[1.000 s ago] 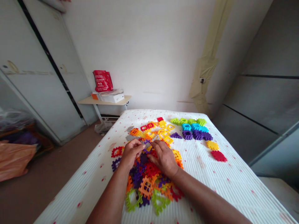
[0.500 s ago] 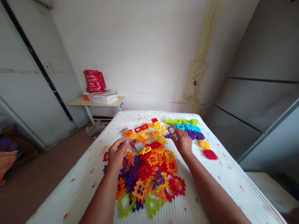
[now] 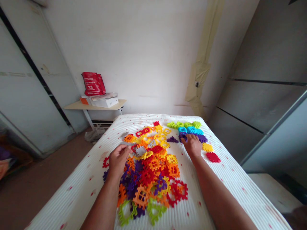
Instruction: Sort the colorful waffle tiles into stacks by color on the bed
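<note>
A heap of interlocking waffle-grid plastic blocks [image 3: 151, 169] in red, orange, yellow, purple and green lies in the middle of a white ribbed mattress [image 3: 230, 172]. My left hand [image 3: 117, 160] rests at the heap's left side, and a grey block [image 3: 126, 143] sticks out from its fingers. My right hand [image 3: 192, 145] is far up the mattress, its fingers on a purple block [image 3: 182, 137]. That block touches a purple row [image 3: 201, 138], below a cyan row [image 3: 190, 130] and a green row [image 3: 184, 125].
A yellow block [image 3: 207, 147] and a red block [image 3: 213, 157] lie right of the rows. A small wall table [image 3: 94, 105] holds a white box and a red bag beyond the mattress. Brown floor [image 3: 48, 179] lies to the left, and a grey panel wall stands right.
My right hand has moved from the heap to the far rows, carrying the purple block up against the purple row. My left hand stays at the heap's left side.
</note>
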